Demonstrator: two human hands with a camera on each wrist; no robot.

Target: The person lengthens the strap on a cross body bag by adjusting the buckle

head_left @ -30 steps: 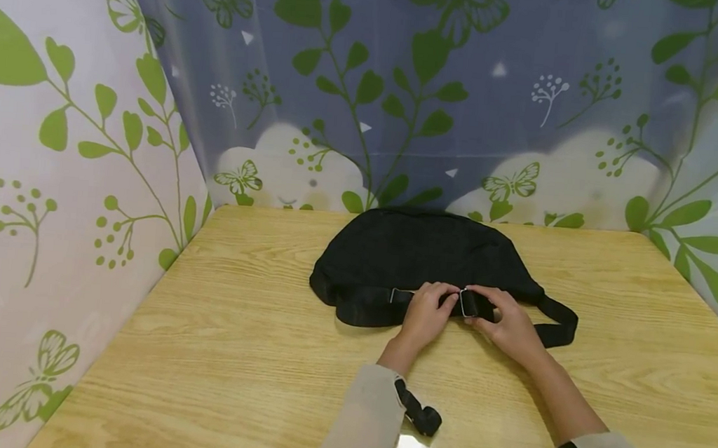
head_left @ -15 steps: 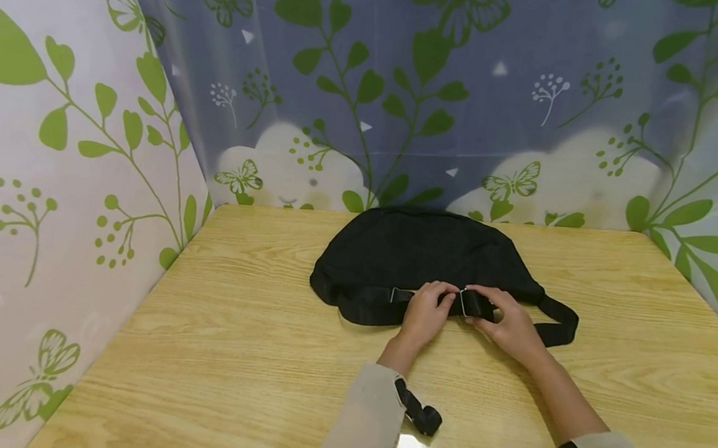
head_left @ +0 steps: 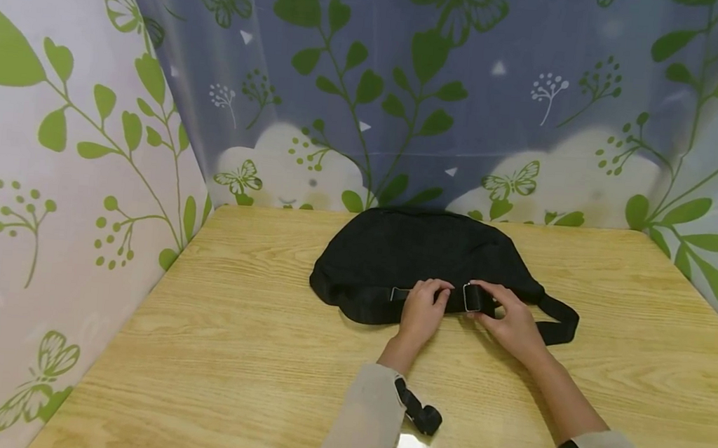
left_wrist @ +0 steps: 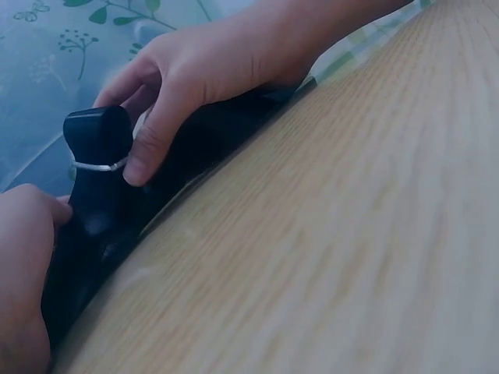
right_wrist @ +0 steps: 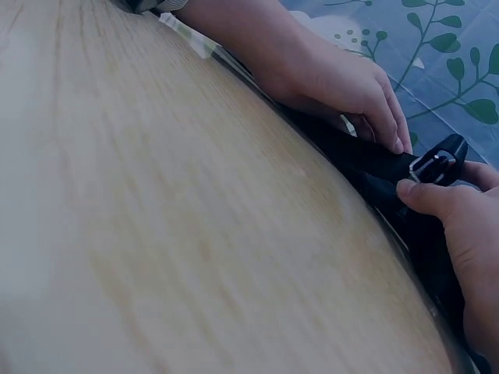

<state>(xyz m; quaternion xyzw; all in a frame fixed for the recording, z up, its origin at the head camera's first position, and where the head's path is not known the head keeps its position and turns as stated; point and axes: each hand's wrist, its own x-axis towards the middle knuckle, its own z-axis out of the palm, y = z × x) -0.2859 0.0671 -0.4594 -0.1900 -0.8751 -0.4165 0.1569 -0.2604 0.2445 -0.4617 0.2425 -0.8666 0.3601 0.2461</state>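
A black waist bag (head_left: 420, 250) lies toward the back of the wood-grain table, its black strap (head_left: 365, 312) along the near side. My left hand (head_left: 423, 310) pinches the strap left of a silver metal slide buckle (head_left: 472, 297). Thumb and fingers of my right hand (head_left: 512, 327) hold the strap at that buckle. In the left wrist view a short strap loop (left_wrist: 97, 128) stands up above the buckle, beside my right thumb (left_wrist: 144, 160). The right wrist view shows my left fingertips (right_wrist: 399, 145) at the strap, just short of the buckle.
Another metal strap ring (head_left: 393, 294) shows left of my left hand. A free bend of strap (head_left: 563, 323) sticks out at the bag's right end. Leaf-printed curtains (head_left: 369, 98) stand behind and beside the table (head_left: 228, 354).
The buckle has shifted slightly right with my right fingers, widening the gap to my left fingertips. The bag and both forearms stay nearly in place.
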